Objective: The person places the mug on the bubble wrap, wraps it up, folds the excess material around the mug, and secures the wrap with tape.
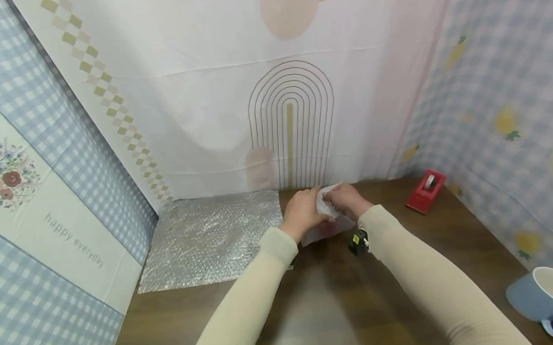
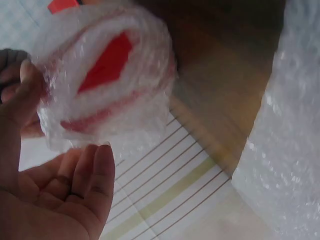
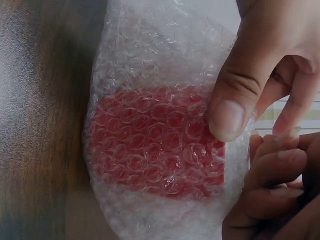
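Observation:
Both hands are at a red object [image 3: 150,145] rolled in clear bubble wrap [image 3: 165,55], held near the back of the table. Red shows through the bubbles as a broad band, with a white strip beside it; the wrap hides the object's kind. My left hand [image 1: 303,210] grips the bundle from the left, its thumb laid along the wrap. On the other side, my right hand [image 1: 347,199] has curled fingers at the wrap's end, holding its edge. The left wrist view shows the rounded end of the bundle, with a red patch [image 2: 107,62] in its middle.
A large bubble wrap sheet [image 1: 210,237] lies flat on the table's left side. Toward the back right stands a red tape dispenser [image 1: 426,191]. A light blue mug [image 1: 543,297] is at the near right. Patterned cloth [image 1: 199,109] hangs behind and along both sides.

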`<state>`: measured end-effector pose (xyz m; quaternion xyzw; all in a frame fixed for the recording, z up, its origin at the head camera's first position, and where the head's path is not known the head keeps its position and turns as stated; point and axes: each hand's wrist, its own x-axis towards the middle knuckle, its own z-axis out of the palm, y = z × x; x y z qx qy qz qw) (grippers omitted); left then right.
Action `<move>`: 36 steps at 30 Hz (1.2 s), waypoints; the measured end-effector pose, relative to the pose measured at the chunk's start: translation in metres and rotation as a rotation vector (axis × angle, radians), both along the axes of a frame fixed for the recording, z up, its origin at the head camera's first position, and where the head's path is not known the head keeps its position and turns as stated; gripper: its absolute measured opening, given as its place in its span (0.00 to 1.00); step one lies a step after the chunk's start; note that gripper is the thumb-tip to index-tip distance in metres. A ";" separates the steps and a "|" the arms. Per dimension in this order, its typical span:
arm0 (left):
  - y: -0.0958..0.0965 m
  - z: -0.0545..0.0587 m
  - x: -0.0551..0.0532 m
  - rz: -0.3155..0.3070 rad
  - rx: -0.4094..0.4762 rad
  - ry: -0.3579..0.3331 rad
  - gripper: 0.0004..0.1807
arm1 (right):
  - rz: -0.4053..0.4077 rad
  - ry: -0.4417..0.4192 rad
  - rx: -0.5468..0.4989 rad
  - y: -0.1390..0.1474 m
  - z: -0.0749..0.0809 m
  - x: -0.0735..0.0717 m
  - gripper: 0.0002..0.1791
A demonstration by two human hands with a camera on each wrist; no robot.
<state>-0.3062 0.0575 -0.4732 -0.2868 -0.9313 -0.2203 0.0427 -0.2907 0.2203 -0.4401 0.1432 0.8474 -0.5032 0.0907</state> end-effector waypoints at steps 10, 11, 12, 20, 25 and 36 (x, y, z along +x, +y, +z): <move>-0.004 0.020 -0.011 -0.079 -0.083 -0.065 0.48 | 0.008 0.009 -0.007 -0.003 0.004 0.000 0.13; -0.004 0.023 -0.012 -0.080 -0.089 -0.080 0.47 | 0.006 0.012 -0.008 -0.004 0.004 0.000 0.13; -0.004 0.025 -0.012 -0.080 -0.092 -0.098 0.48 | 0.001 0.017 -0.009 -0.004 0.003 0.000 0.13; 0.002 0.033 -0.010 -0.028 -0.097 -0.220 0.52 | 0.015 -0.017 -0.061 0.004 0.004 0.005 0.10; 0.004 0.034 -0.008 0.003 -0.098 -0.216 0.53 | 0.050 -0.083 -0.100 0.010 0.011 0.016 0.14; 0.005 0.031 -0.008 0.013 -0.109 -0.203 0.52 | 0.066 0.080 -0.057 0.021 0.011 0.045 0.34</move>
